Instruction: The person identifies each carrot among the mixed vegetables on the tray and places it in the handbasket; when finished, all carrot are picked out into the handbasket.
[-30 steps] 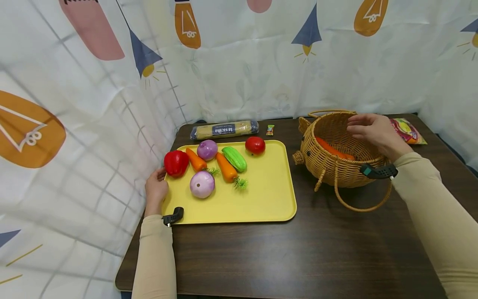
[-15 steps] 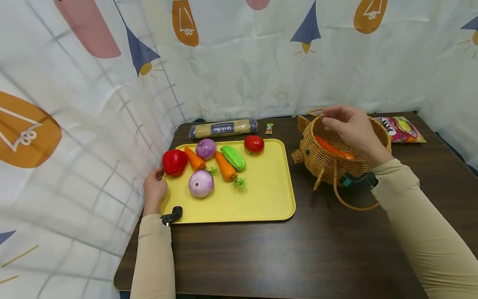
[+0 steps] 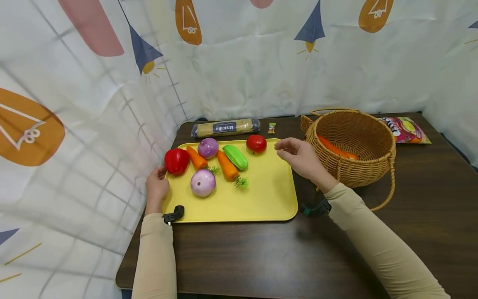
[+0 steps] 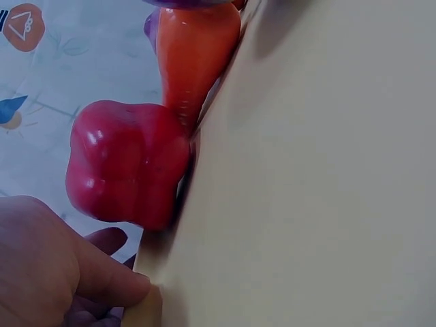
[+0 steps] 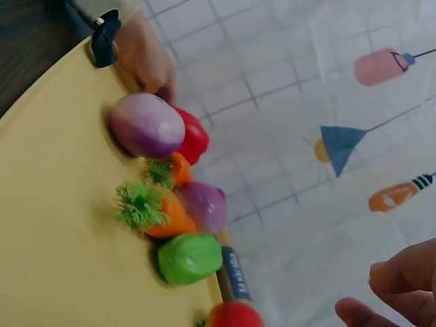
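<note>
My left hand grips the left rim of the yellow tray; in the left wrist view the thumb presses on the rim with fingers beyond it. Just ahead of that hand sits a red bell pepper. Over the tray's right edge hovers my right hand, fingers loosely bent and nothing in them. A red tomato lies to its left, apart from it. Also on the tray are two purple onions, two carrots and a green cucumber.
Right of the tray stands a wicker basket with orange-red things inside. Behind the tray lie a pack of pasta and a small green wrapped sweet. A colourful bag lies behind the basket. A patterned curtain borders the table.
My right hand has moved left, from over the basket to above the tray's right edge. The left hand has stayed at the tray's left rim.
</note>
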A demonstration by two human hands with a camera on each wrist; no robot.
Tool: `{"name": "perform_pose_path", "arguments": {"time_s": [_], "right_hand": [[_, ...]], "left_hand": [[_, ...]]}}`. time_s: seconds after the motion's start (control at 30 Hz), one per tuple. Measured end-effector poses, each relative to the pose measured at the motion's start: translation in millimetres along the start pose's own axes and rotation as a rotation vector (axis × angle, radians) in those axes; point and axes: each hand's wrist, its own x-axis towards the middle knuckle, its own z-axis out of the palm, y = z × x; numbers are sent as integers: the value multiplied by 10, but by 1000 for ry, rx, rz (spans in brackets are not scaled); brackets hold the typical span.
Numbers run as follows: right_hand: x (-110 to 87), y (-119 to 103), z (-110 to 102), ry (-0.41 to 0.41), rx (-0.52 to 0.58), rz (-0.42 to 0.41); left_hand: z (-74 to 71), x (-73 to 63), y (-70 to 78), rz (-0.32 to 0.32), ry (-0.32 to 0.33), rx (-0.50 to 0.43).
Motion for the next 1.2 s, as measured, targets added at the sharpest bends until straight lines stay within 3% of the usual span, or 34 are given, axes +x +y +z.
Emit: {"name": "perform_pose_path", "arguments": {"time_s": [0.23,0.57,0.67,0.77,0.9,0.97,1.07,1.2], "right_hand": [[45,93,328,21,60,16],[148,112,625,9,164,49],[188,88,724,-16,260,86],[223,39,783,-35,343,109],[270,-23,807,-54,392,122],[291,-60,824,-59,412,126],[322,-122,870,-57,430,117],[358,-212,973,-59,390,80]], "left_hand": [[39,-26,-39,25,24,18],[86,-23,-18,57,28,136],[60,11,8,50,-28,164],[-3,32,67,69,-123,249],[-78,44,184,93,-261,352],[-84,56,219,90,-295,379],[-50,80,226,95,-267,410],[6,106,155,89,-163,426]]}}
